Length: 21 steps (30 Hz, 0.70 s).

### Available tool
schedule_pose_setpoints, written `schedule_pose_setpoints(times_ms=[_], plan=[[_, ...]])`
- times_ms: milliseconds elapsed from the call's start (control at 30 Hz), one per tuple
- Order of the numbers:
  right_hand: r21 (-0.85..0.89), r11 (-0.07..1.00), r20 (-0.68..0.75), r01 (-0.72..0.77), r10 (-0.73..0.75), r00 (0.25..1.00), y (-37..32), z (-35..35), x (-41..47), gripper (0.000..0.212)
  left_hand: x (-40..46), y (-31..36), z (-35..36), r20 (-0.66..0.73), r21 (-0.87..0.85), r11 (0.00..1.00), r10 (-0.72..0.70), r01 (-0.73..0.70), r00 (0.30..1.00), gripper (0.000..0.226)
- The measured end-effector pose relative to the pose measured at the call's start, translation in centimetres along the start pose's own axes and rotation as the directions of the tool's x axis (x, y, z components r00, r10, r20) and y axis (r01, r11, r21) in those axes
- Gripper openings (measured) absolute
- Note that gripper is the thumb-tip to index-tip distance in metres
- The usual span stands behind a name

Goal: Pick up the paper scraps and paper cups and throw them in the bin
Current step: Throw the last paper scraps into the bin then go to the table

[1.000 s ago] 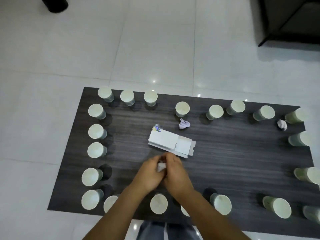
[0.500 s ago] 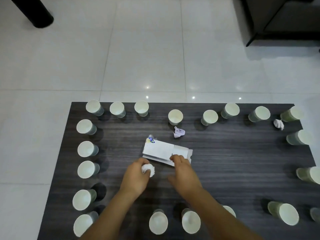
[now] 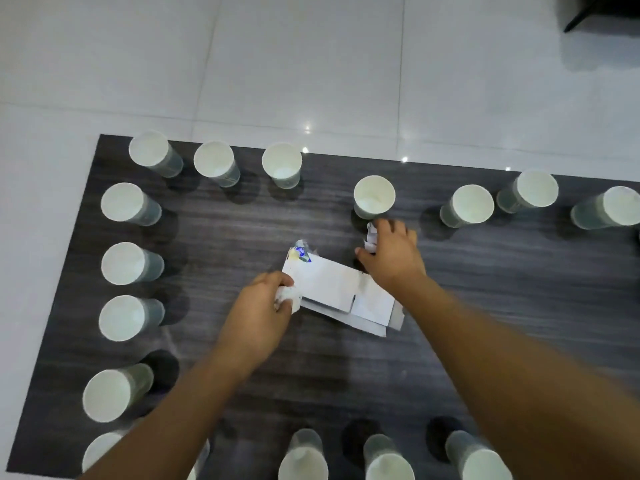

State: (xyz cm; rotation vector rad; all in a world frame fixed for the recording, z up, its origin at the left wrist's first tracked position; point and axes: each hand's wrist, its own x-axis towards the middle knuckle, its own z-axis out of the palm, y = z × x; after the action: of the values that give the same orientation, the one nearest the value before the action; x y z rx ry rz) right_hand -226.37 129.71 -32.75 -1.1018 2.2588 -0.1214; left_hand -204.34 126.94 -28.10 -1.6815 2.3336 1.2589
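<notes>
My left hand (image 3: 259, 313) grips a crumpled white paper ball (image 3: 286, 296) beside the left end of a flattened white carton (image 3: 341, 293) in the middle of the dark table (image 3: 519, 306). My right hand (image 3: 393, 252) reaches past the carton and closes its fingers on a small crumpled paper scrap (image 3: 371, 237), just in front of an upright paper cup (image 3: 374, 196). A scrap with blue print (image 3: 302, 252) lies at the carton's far left corner. Several white paper cups (image 3: 123, 263) ring the table's edges. No bin is in view.
White tiled floor (image 3: 311, 64) surrounds the table. A dark piece of furniture (image 3: 602, 8) stands at the top right corner. Cups (image 3: 388, 459) line the near edge close to my forearms.
The view has moved closer. My right hand went from the carton's near edge forward to the crumpled scrap by the far cup. My left hand, still holding the paper ball, shifted up beside the carton.
</notes>
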Motion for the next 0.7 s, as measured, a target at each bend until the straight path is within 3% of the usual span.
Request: schedule_pose_setpoints(times_ms=[467,700], plan=[[-0.065,0.994,-0.033,0.086,-0.089,0.996,-0.7,1.2,-2.3,0.032,-2.6,-2.5,-1.7,-0.075,-0.062,0.994,-0.093,0.088,0.993,0.022],[-0.043,0.95,0.051,0.311,-0.308,0.95,-8.8,-2.3,-12.3,0.034,-9.1,-0.1,-9.7,-0.171,-0.105,0.98,-0.184,0.168,0.968,0.017]])
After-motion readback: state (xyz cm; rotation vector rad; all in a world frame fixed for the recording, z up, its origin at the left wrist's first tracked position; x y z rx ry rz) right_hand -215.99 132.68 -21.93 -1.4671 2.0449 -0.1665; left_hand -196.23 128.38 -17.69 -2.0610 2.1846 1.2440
